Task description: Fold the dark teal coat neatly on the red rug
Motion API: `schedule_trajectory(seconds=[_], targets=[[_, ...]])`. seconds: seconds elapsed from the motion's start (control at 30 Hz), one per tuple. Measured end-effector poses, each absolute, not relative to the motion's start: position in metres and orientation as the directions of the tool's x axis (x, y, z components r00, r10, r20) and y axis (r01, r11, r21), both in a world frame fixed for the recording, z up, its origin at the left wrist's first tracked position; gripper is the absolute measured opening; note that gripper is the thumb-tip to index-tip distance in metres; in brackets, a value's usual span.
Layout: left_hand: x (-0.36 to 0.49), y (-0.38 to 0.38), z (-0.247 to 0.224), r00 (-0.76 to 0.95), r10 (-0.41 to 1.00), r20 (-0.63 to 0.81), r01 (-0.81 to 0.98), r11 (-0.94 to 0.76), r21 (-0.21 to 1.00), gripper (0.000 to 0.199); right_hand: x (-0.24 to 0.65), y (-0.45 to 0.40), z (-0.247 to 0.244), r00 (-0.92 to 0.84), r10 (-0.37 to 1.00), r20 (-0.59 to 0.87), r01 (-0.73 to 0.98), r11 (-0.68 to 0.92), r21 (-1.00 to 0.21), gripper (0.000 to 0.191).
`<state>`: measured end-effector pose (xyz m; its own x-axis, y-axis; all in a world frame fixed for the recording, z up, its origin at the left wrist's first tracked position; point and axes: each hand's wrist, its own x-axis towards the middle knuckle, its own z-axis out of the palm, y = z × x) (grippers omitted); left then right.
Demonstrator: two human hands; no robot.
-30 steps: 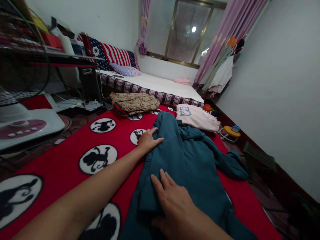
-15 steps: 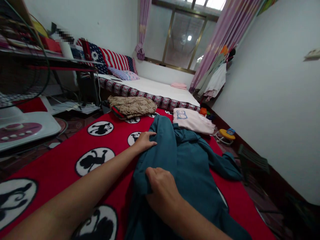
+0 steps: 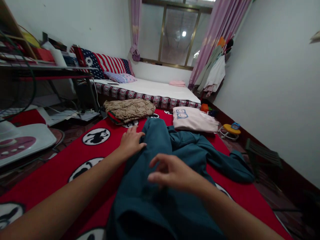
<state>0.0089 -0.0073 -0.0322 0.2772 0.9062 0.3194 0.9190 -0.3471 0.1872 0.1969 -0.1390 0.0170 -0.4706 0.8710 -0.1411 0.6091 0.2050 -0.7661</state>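
Observation:
A dark teal long-sleeved garment [image 3: 185,150] lies spread over a red blanket [image 3: 105,150] with round white patches bearing black figures. Its left side is folded inward, and one sleeve stretches out to the right. My left hand [image 3: 131,142] is at the garment's left edge, fingers spread, with nothing gripped. Above the middle of the cloth hovers my right hand [image 3: 170,171], its thumb and curled fingers apart and nothing between them. A dark opening in the cloth shows at the bottom of the view.
A folded brown patterned cloth [image 3: 131,110] and a folded pale pink garment [image 3: 193,119] lie at the blanket's far end. Beyond stands a bed [image 3: 152,86]. A cluttered desk [image 3: 50,68] is on the left; a yellow stool [image 3: 231,129] and a dark folding stool [image 3: 263,153] are on the right.
My right hand has let go of the teal cloth and risen off it, fingers opening. My left hand has shifted slightly left along the edge. The view has moved a little.

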Motion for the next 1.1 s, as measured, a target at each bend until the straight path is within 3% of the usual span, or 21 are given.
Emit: schedule_trajectory(seconds=[0.03,0.1,0.17,0.23,0.3,0.37,0.47,0.53,0.6,0.7,0.77,0.87,0.97,1.03,1.1], targets=[[0.016,-0.002,-0.03,0.284,0.874,0.394,0.894,-0.39,0.221,0.04,0.209,-0.123,0.017,-0.314,0.946,-0.076,0.705,0.179,-0.686,0.038],[0.034,0.009,-0.028,0.323,0.803,0.502,0.811,-0.508,0.291,0.044,0.229,-0.091,0.011,-0.044,0.994,0.103,0.908,0.083,-0.41,0.052],[0.056,0.019,-0.028,0.394,0.748,0.534,0.725,-0.61,0.32,0.054,0.243,-0.064,-0.001,0.054,0.987,0.151,0.986,-0.028,-0.165,0.077],[0.075,0.029,-0.029,0.475,0.735,0.484,0.689,-0.653,0.314,0.068,0.249,-0.045,-0.015,0.057,0.995,0.086,0.998,-0.054,-0.028,0.085],[0.088,0.037,-0.033,0.54,0.751,0.381,0.706,-0.65,0.281,0.074,0.251,-0.031,-0.024,0.023,0.999,0.034,0.999,-0.024,0.027,0.071],[0.091,0.046,-0.042,0.55,0.783,0.289,0.748,-0.617,0.246,0.065,0.252,-0.021,-0.025,0.012,0.999,0.035,0.999,-0.013,0.043,0.047],[0.08,0.056,-0.059,0.454,0.839,0.3,0.789,-0.535,0.303,0.035,0.26,-0.007,-0.017,0.054,0.993,0.106,0.998,-0.05,-0.033,0.03],[0.068,0.059,-0.07,0.344,0.848,0.402,0.748,-0.507,0.429,0.025,0.27,0.003,-0.01,0.105,0.982,0.159,0.979,-0.074,-0.19,0.028],[0.057,0.059,-0.076,0.175,0.828,0.532,0.641,-0.506,0.577,0.023,0.282,0.013,-0.004,0.167,0.967,0.19,0.903,-0.073,-0.424,0.028],[0.047,0.053,-0.075,-0.146,0.778,0.611,0.445,-0.5,0.743,0.023,0.295,0.028,0.002,0.308,0.935,0.174,0.62,-0.059,-0.782,0.028],[0.045,0.046,-0.071,-0.25,0.762,0.598,0.361,-0.5,0.787,0.023,0.298,0.037,0.005,0.406,0.905,0.127,0.388,-0.045,-0.921,0.028],[0.045,0.037,-0.066,-0.265,0.748,0.609,0.342,-0.517,0.784,0.024,0.296,0.049,0.01,0.494,0.862,0.113,0.176,0.029,-0.984,0.023],[0.047,0.033,-0.067,-0.202,0.712,0.672,0.397,-0.568,0.721,0.023,0.293,0.062,0.007,0.511,0.846,0.153,0.132,0.098,-0.986,0.024],[0.047,0.033,-0.07,-0.138,0.695,0.706,0.435,-0.597,0.673,0.022,0.292,0.07,0.001,0.473,0.862,0.181,0.172,0.111,-0.979,0.037],[0.048,0.035,-0.074,-0.036,0.723,0.689,0.466,-0.598,0.652,0.021,0.29,0.078,-0.006,0.401,0.892,0.207,0.26,0.106,-0.96,0.064]])
